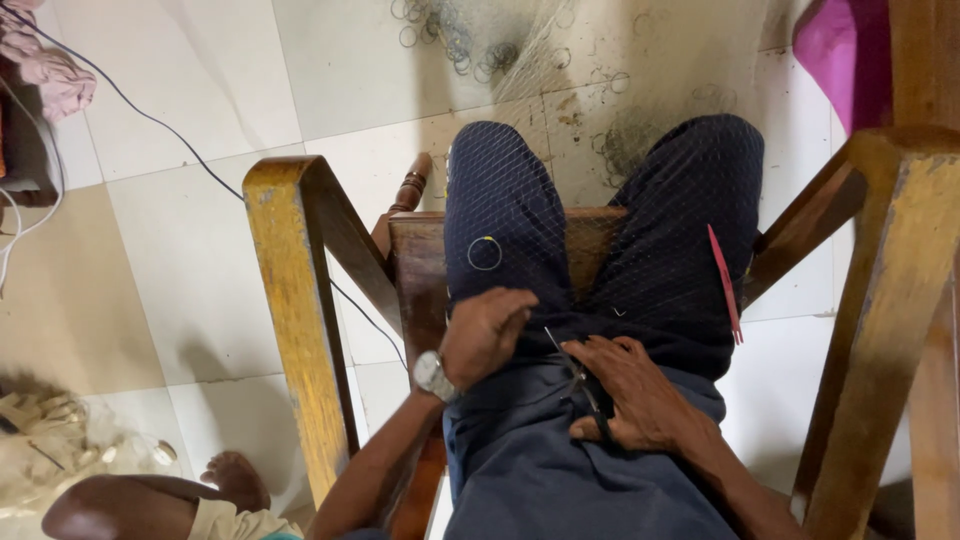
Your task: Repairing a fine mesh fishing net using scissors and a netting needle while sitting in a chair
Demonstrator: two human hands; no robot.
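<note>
Tiled floor (200, 260), wooden chair (300, 300). Fishing net (640, 250) draped over lap. Left hand (485, 335) curled, pinching net on thigh. Right hand (635, 390) gripping small scissors (580, 380). Red needle (725, 280) lying on right thigh.

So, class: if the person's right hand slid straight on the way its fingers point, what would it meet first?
The right hand, holding small scissors, points toward the left hand across the lap. It would probably meet that hand's knuckles first, gathering net over dark trousers between; depth is hard to judge.
</note>
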